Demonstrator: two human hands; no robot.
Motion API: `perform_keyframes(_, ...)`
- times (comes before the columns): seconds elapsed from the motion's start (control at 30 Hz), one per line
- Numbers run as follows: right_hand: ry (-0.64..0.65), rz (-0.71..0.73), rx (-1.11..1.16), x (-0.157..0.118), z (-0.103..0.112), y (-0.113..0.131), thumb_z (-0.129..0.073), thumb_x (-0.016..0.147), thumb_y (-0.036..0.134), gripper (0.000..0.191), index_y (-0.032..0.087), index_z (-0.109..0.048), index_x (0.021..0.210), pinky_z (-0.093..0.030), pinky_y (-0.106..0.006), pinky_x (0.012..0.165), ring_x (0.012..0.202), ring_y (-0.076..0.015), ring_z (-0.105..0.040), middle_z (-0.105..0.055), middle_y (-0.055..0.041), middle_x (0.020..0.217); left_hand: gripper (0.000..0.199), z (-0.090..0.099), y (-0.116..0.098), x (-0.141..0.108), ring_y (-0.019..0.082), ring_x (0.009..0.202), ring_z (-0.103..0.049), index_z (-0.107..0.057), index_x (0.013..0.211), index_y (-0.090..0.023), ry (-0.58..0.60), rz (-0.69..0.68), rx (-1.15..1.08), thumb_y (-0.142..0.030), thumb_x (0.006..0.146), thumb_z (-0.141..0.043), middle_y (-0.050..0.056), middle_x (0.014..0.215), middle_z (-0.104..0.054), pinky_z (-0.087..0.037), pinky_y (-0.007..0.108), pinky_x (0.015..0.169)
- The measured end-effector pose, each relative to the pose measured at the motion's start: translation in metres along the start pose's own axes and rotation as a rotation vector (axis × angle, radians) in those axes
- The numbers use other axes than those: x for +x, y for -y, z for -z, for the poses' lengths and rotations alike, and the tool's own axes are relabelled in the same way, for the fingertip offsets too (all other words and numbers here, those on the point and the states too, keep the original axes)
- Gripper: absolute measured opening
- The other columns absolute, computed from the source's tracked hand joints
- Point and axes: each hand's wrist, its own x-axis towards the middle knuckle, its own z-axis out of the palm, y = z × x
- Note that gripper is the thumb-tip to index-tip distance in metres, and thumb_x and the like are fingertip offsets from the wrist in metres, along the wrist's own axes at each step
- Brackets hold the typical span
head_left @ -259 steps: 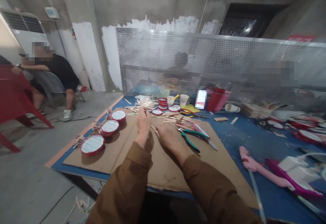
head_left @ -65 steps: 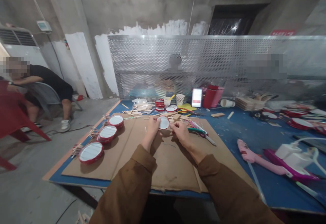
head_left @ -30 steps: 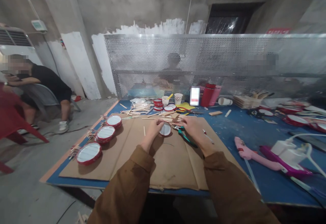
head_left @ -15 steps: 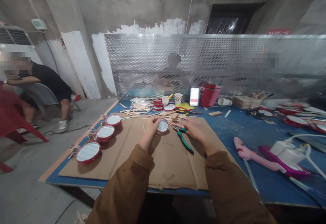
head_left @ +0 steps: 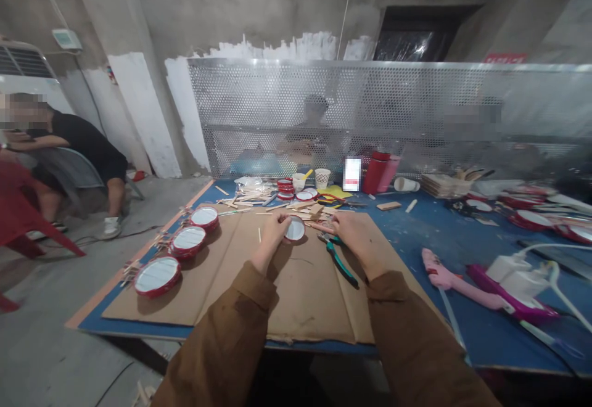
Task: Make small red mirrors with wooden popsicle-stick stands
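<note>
My left hand [head_left: 276,232] pinches the left rim of a small round disc [head_left: 295,229] with a pale face and a dark reddish edge. It is tilted up above the cardboard sheet [head_left: 259,290]. To its right, my right hand [head_left: 345,229] is closed on a thin pinkish stick [head_left: 320,227], which points left toward the disc. Green-handled pliers [head_left: 341,262] lie just below my right hand, jaws toward the disc. Down the cardboard's left side stand several red-rimmed round drums [head_left: 158,276] with white faces and small sticks at their edges.
Loose wooden sticks [head_left: 259,192], paper cups [head_left: 322,178], a lit phone [head_left: 352,174] and a red bottle [head_left: 375,172] line the back. At the right lie a pink glue gun [head_left: 462,283] and a purple power strip [head_left: 522,302]. Another person [head_left: 83,142] sits at the far left.
The pliers have shifted slightly right and toward me. My right hand has moved a little left, closer to the disc. My left hand still holds the disc.
</note>
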Motion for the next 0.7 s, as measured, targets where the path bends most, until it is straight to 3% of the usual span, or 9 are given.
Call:
perform_keyframes(0.2,0.003,0.005,-0.001,0.016,-0.016,0.015,-0.054,0.084,0.029,0.022,0.016,-0.072,0.085,-0.037,-0.029,0.069,0.084,-0.0246,-0.063,-0.071,-0.0136,0.089,0.011,0.002,0.003,0.003,0.009,0.051,-0.054,-0.058,0.085,-0.011,-0.048,0.047,-0.017,-0.020,0.080,-0.059,0.005,0.077,-0.058,-0.044,0.017,0.036)
perform_keyframes(0.33,0.071,-0.065,0.034,0.021,-0.018,0.005,-0.061,0.077,0.023,0.014,0.015,-0.073,0.075,-0.037,-0.029,0.066,0.078,-0.0255,-0.064,-0.071,-0.0148,0.081,0.016,0.001,0.007,0.004,0.009,0.053,-0.054,-0.056,0.091,-0.013,-0.034,0.058,-0.005,-0.020,0.078,-0.059,0.005,0.080,-0.059,-0.043,0.015,0.036)
perform_keyframes(0.43,0.053,-0.122,0.080,0.022,-0.017,-0.004,-0.056,0.078,0.017,0.017,0.014,-0.072,0.082,-0.037,-0.028,0.065,0.080,-0.0246,-0.063,-0.070,-0.0159,0.087,0.019,-0.001,0.007,0.002,0.010,0.056,-0.055,-0.056,0.094,-0.014,-0.036,0.090,0.012,-0.018,0.076,-0.057,0.006,0.083,-0.060,-0.043,0.014,0.036)
perform_keyframes(0.53,0.028,-0.150,0.152,0.023,-0.018,-0.006,-0.050,0.080,0.016,0.022,0.015,-0.071,0.085,-0.036,-0.028,0.066,0.083,-0.0234,-0.062,-0.070,-0.0142,0.090,0.020,-0.001,0.003,0.000,0.012,0.061,-0.057,-0.058,0.095,-0.013,-0.011,0.092,0.041,-0.014,0.076,-0.055,0.008,0.088,-0.062,-0.044,0.015,0.037)
perform_keyframes(0.7,0.025,-0.161,0.293,0.027,-0.020,-0.007,-0.050,0.078,0.017,0.020,0.016,-0.067,0.069,-0.034,-0.027,0.066,0.079,-0.0210,-0.059,-0.068,-0.0101,0.081,0.023,-0.001,-0.003,-0.003,0.014,0.066,-0.059,-0.061,0.101,-0.012,0.080,0.077,0.054,-0.015,0.080,-0.051,0.010,0.093,-0.063,-0.046,0.015,0.039)
